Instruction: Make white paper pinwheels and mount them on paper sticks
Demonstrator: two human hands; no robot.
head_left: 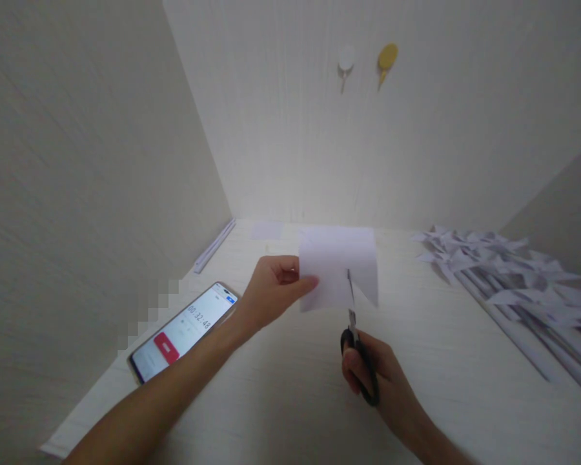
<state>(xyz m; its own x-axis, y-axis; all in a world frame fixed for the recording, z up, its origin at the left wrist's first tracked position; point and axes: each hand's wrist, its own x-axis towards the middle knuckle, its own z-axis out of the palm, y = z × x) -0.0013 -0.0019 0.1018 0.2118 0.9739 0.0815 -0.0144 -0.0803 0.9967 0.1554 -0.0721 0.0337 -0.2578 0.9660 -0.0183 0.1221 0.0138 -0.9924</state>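
Observation:
My left hand (283, 287) pinches the left edge of a square sheet of white paper (332, 258), its thumb lying on the near face. A slit runs up from the paper's lower edge, and the flap to the right of it bends away. My right hand (372, 368) grips a pair of scissors (365, 371) by their black handles. The scissor blades point up at the slit; whether they touch the paper there I cannot tell.
A phone (186, 336) with a running timer lies on the white table (290, 413) beside my left forearm. Several paper pinwheels (503, 265) with rolled paper sticks are piled at right. Thin paper rolls (214, 247) lie at back left, near a small paper piece (266, 230). Two hooks (388, 57) hang on the wall.

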